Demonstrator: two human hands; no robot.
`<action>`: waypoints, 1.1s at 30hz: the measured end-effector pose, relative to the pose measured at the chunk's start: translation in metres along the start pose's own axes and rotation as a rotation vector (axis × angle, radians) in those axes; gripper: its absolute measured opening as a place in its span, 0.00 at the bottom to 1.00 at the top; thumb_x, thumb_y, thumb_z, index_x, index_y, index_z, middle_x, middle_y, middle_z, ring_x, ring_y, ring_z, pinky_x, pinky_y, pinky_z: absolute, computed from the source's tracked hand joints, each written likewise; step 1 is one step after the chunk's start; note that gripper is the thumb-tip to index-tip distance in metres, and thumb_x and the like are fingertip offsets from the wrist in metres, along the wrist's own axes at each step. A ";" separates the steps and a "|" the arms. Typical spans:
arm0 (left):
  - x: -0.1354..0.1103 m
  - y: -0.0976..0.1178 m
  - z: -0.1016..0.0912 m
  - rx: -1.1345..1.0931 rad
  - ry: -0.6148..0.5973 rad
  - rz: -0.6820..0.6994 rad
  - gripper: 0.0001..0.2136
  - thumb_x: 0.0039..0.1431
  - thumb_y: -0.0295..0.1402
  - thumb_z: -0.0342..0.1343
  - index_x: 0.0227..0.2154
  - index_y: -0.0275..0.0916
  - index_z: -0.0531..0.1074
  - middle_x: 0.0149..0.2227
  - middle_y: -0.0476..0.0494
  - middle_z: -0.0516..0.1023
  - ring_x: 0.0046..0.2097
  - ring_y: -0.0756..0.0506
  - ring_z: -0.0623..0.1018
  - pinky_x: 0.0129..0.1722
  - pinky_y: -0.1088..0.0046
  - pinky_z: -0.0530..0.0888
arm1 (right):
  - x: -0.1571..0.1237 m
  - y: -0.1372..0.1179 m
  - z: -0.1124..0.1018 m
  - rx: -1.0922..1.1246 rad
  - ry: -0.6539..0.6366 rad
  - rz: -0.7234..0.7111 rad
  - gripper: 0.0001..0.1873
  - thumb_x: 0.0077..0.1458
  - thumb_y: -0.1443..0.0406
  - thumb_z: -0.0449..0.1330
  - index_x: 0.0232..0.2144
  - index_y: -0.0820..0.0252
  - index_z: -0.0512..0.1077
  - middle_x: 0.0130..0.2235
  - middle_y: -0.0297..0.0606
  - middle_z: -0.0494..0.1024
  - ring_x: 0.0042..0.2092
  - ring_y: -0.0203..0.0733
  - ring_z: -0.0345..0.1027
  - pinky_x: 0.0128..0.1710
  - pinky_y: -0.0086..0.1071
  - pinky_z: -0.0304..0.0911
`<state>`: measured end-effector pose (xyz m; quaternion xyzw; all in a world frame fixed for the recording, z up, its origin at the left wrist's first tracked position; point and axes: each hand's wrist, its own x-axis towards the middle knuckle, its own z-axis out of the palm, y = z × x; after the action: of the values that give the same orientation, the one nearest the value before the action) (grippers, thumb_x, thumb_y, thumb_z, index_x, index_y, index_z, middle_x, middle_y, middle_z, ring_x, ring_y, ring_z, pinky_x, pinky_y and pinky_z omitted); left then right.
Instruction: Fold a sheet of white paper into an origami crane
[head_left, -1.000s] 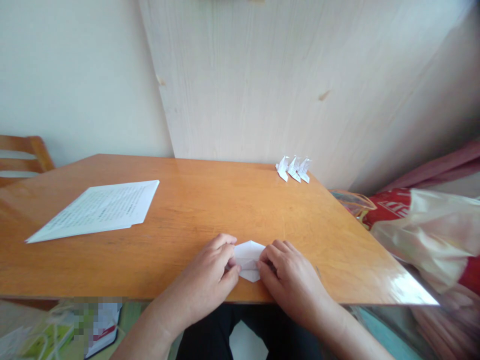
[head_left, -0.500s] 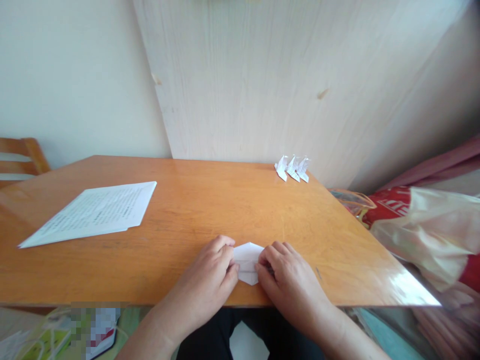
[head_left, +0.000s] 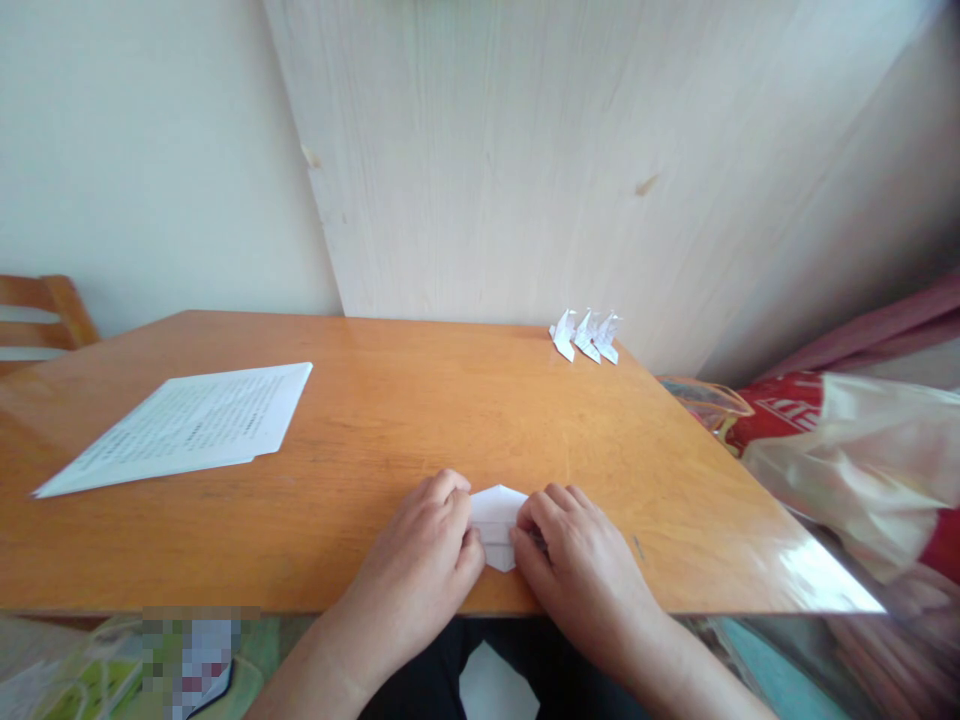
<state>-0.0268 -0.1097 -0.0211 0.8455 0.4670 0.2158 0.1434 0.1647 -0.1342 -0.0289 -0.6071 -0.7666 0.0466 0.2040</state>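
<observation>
The person's left hand (head_left: 431, 545) and right hand (head_left: 574, 560) are pressing down on a small white folded paper (head_left: 496, 515), one from each side. The fingers are curled and pinching its edges. The paper is lying flat between the two hands, close to the near edge of the shiny orange wooden table (head_left: 390, 430). If one hand is pushing harder, the paper may be sliding, and the fold may be coming out crooked. Three tiny white folded paper shapes (head_left: 586, 337) are standing far past the fingers.

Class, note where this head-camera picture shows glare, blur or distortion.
Head view: glare whitens the table at its near right corner; a pixelated patch masks the bottom left; the plastic bag at right looks smeared; the folded paper is sharp.
</observation>
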 end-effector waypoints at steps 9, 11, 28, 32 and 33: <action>0.000 0.003 0.002 0.056 0.000 -0.002 0.08 0.59 0.22 0.47 0.35 0.41 0.66 0.40 0.43 0.69 0.45 0.42 0.72 0.48 0.59 0.72 | 0.000 -0.001 0.001 -0.001 0.021 -0.003 0.07 0.60 0.68 0.55 0.29 0.57 0.68 0.32 0.39 0.74 0.37 0.46 0.67 0.37 0.37 0.57; 0.000 0.003 0.002 0.076 -0.003 -0.005 0.08 0.59 0.22 0.47 0.35 0.41 0.65 0.40 0.43 0.69 0.45 0.41 0.71 0.48 0.59 0.71 | 0.000 -0.001 0.001 -0.002 0.013 0.007 0.07 0.60 0.68 0.56 0.29 0.57 0.68 0.32 0.39 0.73 0.37 0.46 0.67 0.38 0.37 0.57; -0.001 0.006 -0.007 -0.078 -0.045 0.102 0.20 0.60 0.19 0.49 0.48 0.49 0.73 0.52 0.48 0.72 0.53 0.42 0.70 0.55 0.59 0.69 | 0.000 0.001 0.001 0.074 0.044 -0.014 0.07 0.60 0.68 0.56 0.28 0.57 0.66 0.32 0.37 0.73 0.35 0.43 0.65 0.35 0.35 0.55; 0.000 0.006 -0.008 -0.053 -0.069 0.102 0.20 0.59 0.19 0.51 0.48 0.49 0.74 0.53 0.49 0.73 0.53 0.41 0.70 0.55 0.58 0.69 | 0.000 0.003 0.000 0.108 0.031 -0.026 0.07 0.60 0.68 0.57 0.28 0.57 0.66 0.32 0.36 0.72 0.36 0.43 0.64 0.35 0.35 0.55; 0.000 0.006 -0.009 -0.046 -0.076 0.101 0.20 0.59 0.19 0.51 0.47 0.50 0.75 0.52 0.50 0.73 0.52 0.41 0.70 0.55 0.58 0.69 | 0.000 0.004 0.000 0.127 0.025 -0.031 0.07 0.60 0.68 0.57 0.29 0.57 0.66 0.32 0.36 0.72 0.36 0.43 0.64 0.36 0.35 0.55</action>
<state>-0.0267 -0.1128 -0.0108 0.8720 0.4128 0.2013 0.1695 0.1682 -0.1332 -0.0298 -0.5816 -0.7687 0.0843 0.2526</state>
